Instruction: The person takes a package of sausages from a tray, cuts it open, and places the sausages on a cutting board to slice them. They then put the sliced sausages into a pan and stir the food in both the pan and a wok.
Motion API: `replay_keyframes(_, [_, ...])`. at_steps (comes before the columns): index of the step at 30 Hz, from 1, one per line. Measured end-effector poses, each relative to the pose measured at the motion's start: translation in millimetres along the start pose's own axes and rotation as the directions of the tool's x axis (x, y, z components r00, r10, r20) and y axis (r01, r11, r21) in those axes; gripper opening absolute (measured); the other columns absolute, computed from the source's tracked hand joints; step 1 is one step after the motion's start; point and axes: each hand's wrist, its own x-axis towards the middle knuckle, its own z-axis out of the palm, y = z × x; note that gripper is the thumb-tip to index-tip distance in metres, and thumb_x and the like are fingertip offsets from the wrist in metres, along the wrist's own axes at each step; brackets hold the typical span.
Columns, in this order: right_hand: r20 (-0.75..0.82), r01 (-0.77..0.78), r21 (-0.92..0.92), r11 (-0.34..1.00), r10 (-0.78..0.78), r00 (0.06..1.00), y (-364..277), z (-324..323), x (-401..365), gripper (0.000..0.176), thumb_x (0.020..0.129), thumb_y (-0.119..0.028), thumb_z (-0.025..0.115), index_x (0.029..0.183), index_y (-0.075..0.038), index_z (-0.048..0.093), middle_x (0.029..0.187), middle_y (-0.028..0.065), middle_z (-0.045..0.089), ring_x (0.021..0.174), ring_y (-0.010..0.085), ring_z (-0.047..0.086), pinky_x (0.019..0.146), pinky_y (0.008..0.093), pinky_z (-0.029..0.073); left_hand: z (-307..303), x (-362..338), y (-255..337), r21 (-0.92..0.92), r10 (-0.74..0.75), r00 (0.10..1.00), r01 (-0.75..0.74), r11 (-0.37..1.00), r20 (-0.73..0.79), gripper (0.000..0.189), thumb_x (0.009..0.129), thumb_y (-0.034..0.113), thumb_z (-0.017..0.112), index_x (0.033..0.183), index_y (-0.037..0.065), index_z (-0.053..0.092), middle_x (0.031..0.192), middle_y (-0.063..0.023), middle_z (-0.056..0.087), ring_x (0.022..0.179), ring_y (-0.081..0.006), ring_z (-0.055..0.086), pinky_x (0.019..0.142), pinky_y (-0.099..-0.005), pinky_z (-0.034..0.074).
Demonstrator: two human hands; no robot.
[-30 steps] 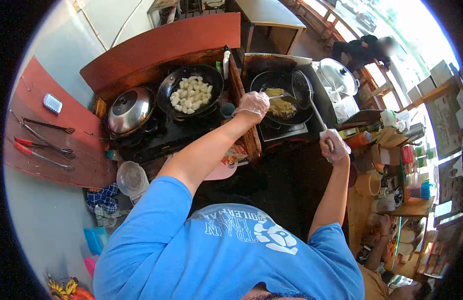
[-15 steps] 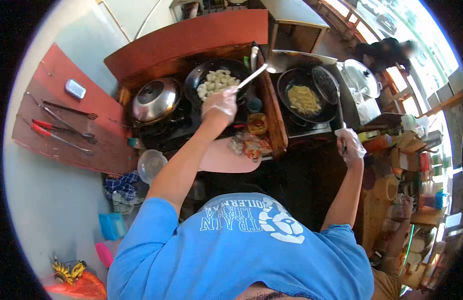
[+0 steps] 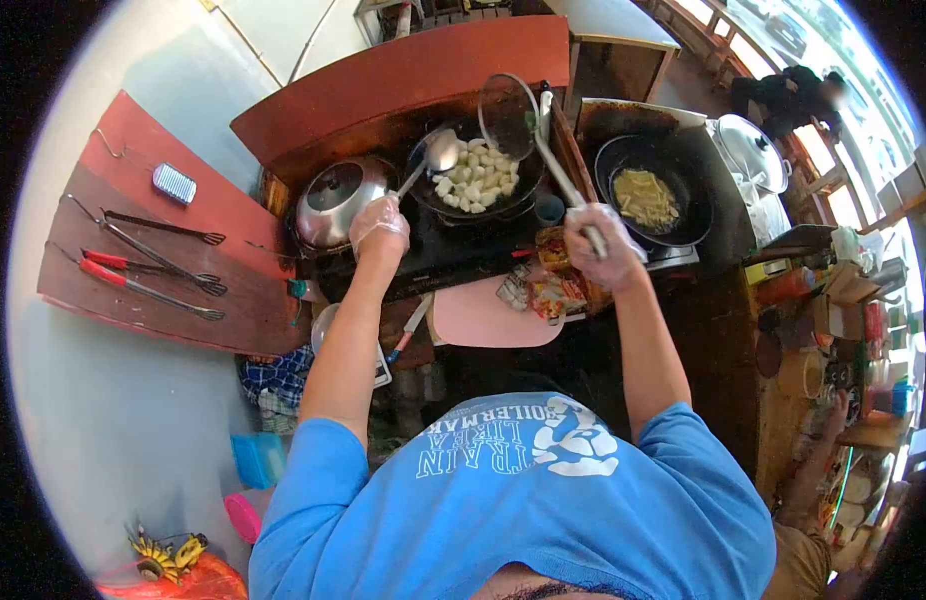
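Observation:
In a clear plastic glove, my left hand is closed round the handle of a metal ladle. The ladle's bowl hangs over the left side of a dark wok of pale chunks. My right hand, gloved too, grips the long handle of a round mesh strainer. That strainer is tilted above the back right of the same wok, overlapping some chunks in view. To the right, a second wok holds yellow strips of food in oil.
A lidded pot stands left of the woks. In front lie a pink cutting board, a knife and a food packet. Tongs hang on the left board. Far right, a person and a large lidded pot show.
My right hand has swung the strainer left from the right wok to the left one. My left hand has moved left, bringing the ladle's bowl over the left wok.

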Motion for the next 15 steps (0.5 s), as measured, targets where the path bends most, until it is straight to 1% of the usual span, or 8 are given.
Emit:
replay_keyframes(3, [-0.077, -0.027, 0.086, 0.996, 0.033, 0.997, 30.1, -1.7, 31.5, 0.020, 0.087, -0.026, 0.055, 0.076, -0.011, 0.050, 0.056, 0.0009, 0.045, 0.042, 0.0116, 0.039, 0.039, 0.0272, 0.032, 6.2, 11.0, -7.6, 0.015, -0.011, 1.000, 0.011, 1.000, 0.014, 0.018, 0.084, 0.012, 0.060, 0.096, 0.004, 0.071, 0.100, -0.0168, 0.071, 0.096, -0.0333, 0.069, 0.082, -0.0401, 0.056])
replay_keyframes(5, [0.043, -0.116, 0.230, 0.966, 0.109, 0.993, 43.7, -13.1, 46.4, 0.020, 0.087, -0.028, 0.055, 0.076, -0.011, 0.052, 0.055, 0.0008, 0.045, 0.041, 0.0124, 0.038, 0.038, 0.0268, 0.031, 10.4, 15.8, -10.0, 0.017, -0.008, 1.000, 0.008, 1.000, 0.026, 0.018, 0.084, 0.012, 0.060, 0.096, 0.002, 0.071, 0.102, -0.0180, 0.070, 0.096, -0.0339, 0.069, 0.082, -0.0399, 0.056])
replay_keyframes(7, [0.027, -0.135, 0.329, 0.935, 0.133, 0.991, 55.8, -18.8, 56.4, 0.021, 0.087, -0.029, 0.055, 0.076, -0.011, 0.053, 0.055, 0.0005, 0.045, 0.040, 0.0124, 0.037, 0.037, 0.0267, 0.030, 10.8, 15.7, -4.3, -0.026, -0.033, 0.995, 0.036, 0.999, 0.095, 0.020, 0.081, 0.012, 0.061, 0.095, 0.002, 0.072, 0.104, -0.0204, 0.070, 0.098, -0.0365, 0.068, 0.084, -0.0417, 0.055])
replay_keyframes(8, [0.015, -0.144, 0.423, 0.895, 0.152, 0.988, 60.8, -22.0, 57.0, 0.022, 0.087, -0.030, 0.055, 0.075, -0.011, 0.054, 0.054, 0.0002, 0.045, 0.039, 0.0124, 0.036, 0.036, 0.0265, 0.030, 9.0, 13.8, -2.8, -0.093, -0.048, 0.991, 0.059, 0.994, 0.121, 0.023, 0.080, 0.015, 0.061, 0.096, 0.002, 0.072, 0.106, -0.0223, 0.069, 0.100, -0.0391, 0.066, 0.087, -0.0442, 0.053])
replay_keyframes(10, [-0.086, -0.189, 0.452, 0.872, 0.254, 0.963, 70.9, -23.9, 55.4, 0.030, 0.088, -0.039, 0.056, 0.079, -0.011, 0.056, 0.056, -0.0006, 0.049, 0.038, 0.0106, 0.034, 0.035, 0.0259, 0.029, 37.3, 24.4, -12.3, -0.079, 0.016, 0.989, -0.005, 0.997, 0.145, 0.026, 0.080, 0.018, 0.060, 0.096, 0.001, 0.072, 0.106, -0.0236, 0.068, 0.102, -0.0404, 0.065, 0.089, -0.0457, 0.052])
replay_keyframes(12, [-0.204, -0.272, 0.155, 0.950, 0.300, 0.932, 65.7, -13.1, 33.7, 0.041, 0.092, -0.049, 0.052, 0.086, -0.009, 0.058, 0.062, 0.0017, 0.055, 0.042, 0.0103, 0.040, 0.038, 0.0256, 0.032, 78.2, 36.8, -34.1, -0.100, 0.091, 0.991, -0.081, 0.992, 0.097, 0.030, 0.082, 0.023, 0.059, 0.099, 0.002, 0.072, 0.107, -0.0242, 0.067, 0.102, -0.0400, 0.064, 0.089, -0.0461, 0.051])
replay_keyframes(14, [-0.383, -0.294, -0.038, 0.955, 0.258, 0.887, 63.2, 16.4, 0.7, 0.064, 0.095, -0.061, 0.041, 0.099, 0.000, 0.060, 0.067, 0.0077, 0.061, 0.044, 0.0126, 0.048, 0.035, 0.0234, 0.034, 40.4, 12.9, -9.9, -0.174, -0.084, 0.995, 0.093, 0.980, 0.058, 0.037, 0.084, 0.036, 0.062, 0.101, 0.005, 0.072, 0.108, -0.0236, 0.067, 0.102, -0.0401, 0.064, 0.089, -0.0468, 0.051])
replay_keyframes(15, [-0.351, -0.238, -0.122, 0.963, 0.183, 0.918, 70.5, 12.6, -21.9, 0.068, 0.095, -0.064, 0.039, 0.110, -0.001, 0.058, 0.078, 0.0126, 0.067, 0.053, 0.0168, 0.058, 0.040, 0.0254, 0.042, 31.2, 7.0, -3.8, -0.112, -0.105, 0.994, 0.109, 0.988, 0.042, 0.043, 0.084, 0.042, 0.063, 0.103, 0.005, 0.072, 0.108, -0.0232, 0.067, 0.102, -0.0401, 0.064, 0.089, -0.0469, 0.051])
